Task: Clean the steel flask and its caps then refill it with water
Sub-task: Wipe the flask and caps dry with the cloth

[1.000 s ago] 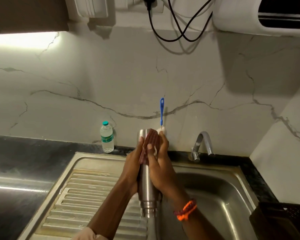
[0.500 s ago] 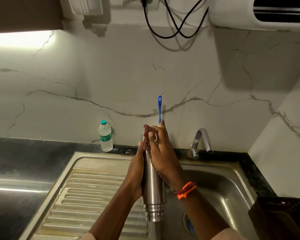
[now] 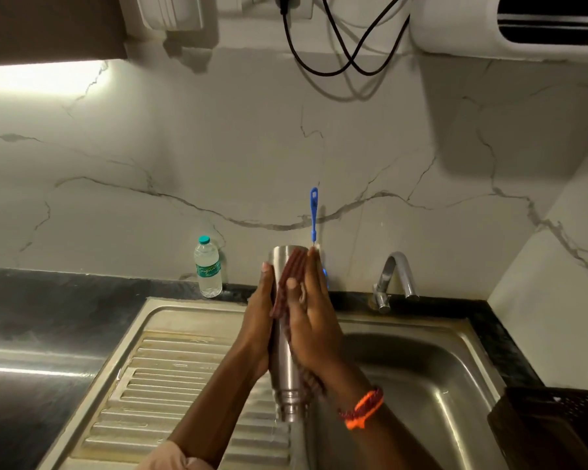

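Left hand (image 3: 259,320) lies along the left side of the steel flask (image 3: 283,337), its fingers running up the wall toward the base and only partly visible, so whether they curl behind the metal cannot be told. At the far left the dark desk (image 3: 48,320) carries a small plastic water bottle (image 3: 208,268) with a teal cap, standing upright against the marble wall; its contents are too clear to judge. Nearer, the ribbed draining board of the steel sink (image 3: 184,378) spreads under the forearms. The flask is held mouth-down over the seam between board and basin, its threaded neck lowest and blurred, its flat base uppermost; no cap is on it, and its inside is hidden. A reddish-brown cloth (image 3: 291,276) is pressed against the flask's right side, most of it covered by the right hand (image 3: 311,323), which lies flat with straight fingers together and thumb across the cloth; an orange-and-red thread band circles that wrist. Behind the fingertips a blue-handled brush (image 3: 313,212) stands upright against the wall, its lower end hidden. Further right a curved steel tap (image 3: 396,276) rises from the desk behind the basin. At the near right corner a dark perforated basket (image 3: 557,425) is cut off by the frame, its contents not visible.
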